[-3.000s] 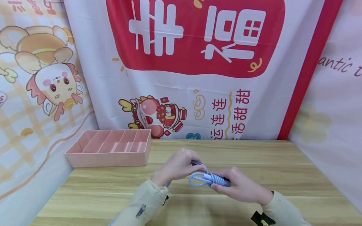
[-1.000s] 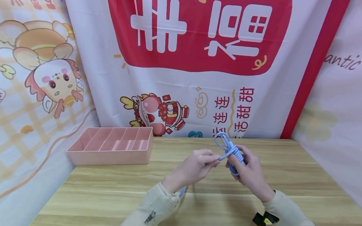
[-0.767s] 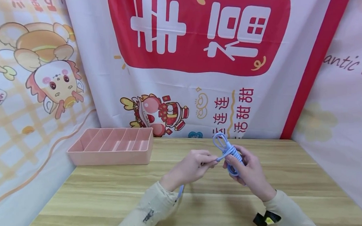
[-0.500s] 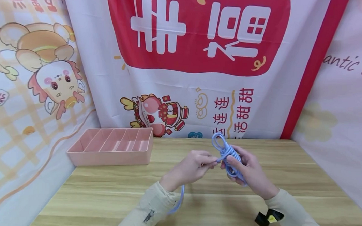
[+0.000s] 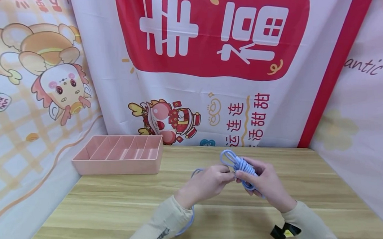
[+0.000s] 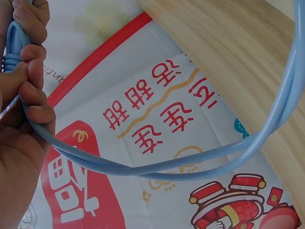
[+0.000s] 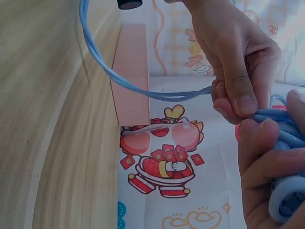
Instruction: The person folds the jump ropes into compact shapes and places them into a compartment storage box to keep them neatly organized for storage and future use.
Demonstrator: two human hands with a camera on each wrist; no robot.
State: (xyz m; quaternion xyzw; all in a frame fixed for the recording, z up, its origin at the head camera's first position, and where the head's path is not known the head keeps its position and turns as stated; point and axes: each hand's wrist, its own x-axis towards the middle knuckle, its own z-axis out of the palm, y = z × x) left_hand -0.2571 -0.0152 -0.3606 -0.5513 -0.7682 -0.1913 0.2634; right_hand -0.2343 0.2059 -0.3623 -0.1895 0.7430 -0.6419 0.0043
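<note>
A light blue cable (image 5: 245, 167) is wound into a bundle, with turns wrapped round its middle and loops sticking out at the upper left. My right hand (image 5: 267, 182) grips this bundle, thumb across the turns. Close against it, my left hand (image 5: 208, 183) pinches the cable between thumb and fingertips, as the right wrist view also shows. From the left hand a doubled length of cable (image 6: 190, 167) hangs in a wide curve back past the left wrist. A ring-shaped end (image 7: 288, 198) shows under the right fingers. Part of the bundle is hidden by the right hand.
A pink tray (image 5: 117, 166) with several compartments stands at the back left of the wooden table (image 5: 117, 199). Printed cloths (image 5: 222, 85) hang behind the table and along both sides. A black strap piece (image 5: 285, 232) sits at the right wrist.
From loose handling three seconds ago, the cable came up in the right hand and was wrapped crosswise. Lately the bundle has dipped slightly, and the left hand has moved in against it.
</note>
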